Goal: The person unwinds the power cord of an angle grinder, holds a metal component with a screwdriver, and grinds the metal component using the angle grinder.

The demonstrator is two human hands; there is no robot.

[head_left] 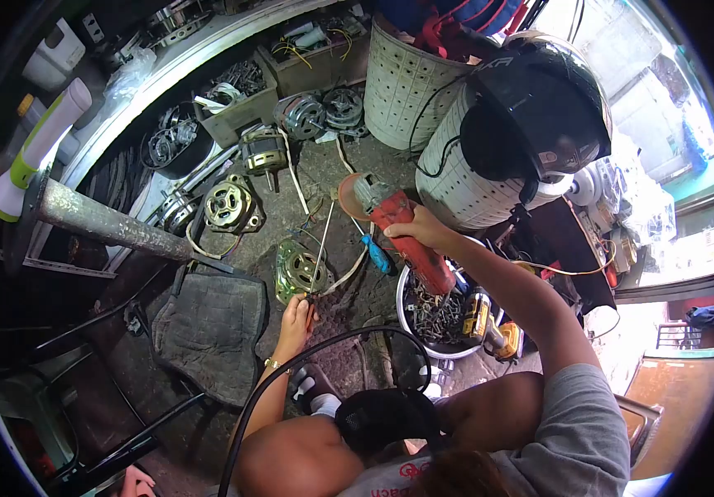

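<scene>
My right hand (419, 229) is wrapped round the red body of an angle grinder (406, 236). The grinder's brownish disc (347, 199) points to the far left, above the floor. Low in the middle, my left hand (295, 321) is closed on a long-shafted screwdriver (320, 253), its handle mostly hidden by my fingers. The shaft slants up, and its tip is close to the disc's left edge; I cannot tell whether they touch. Beneath the shaft lies a round, slotted motor (297, 269). A blue-handled screwdriver (376, 253) is on the floor between my hands.
A white basin (406, 319) of screws stands by my right forearm, with a yellow drill (478, 316) at its rim. Other motors (231, 205) lie farther off. A black helmet (531, 108) sits on a perforated drum (448, 186). A black cable (249, 406) arches across my lap.
</scene>
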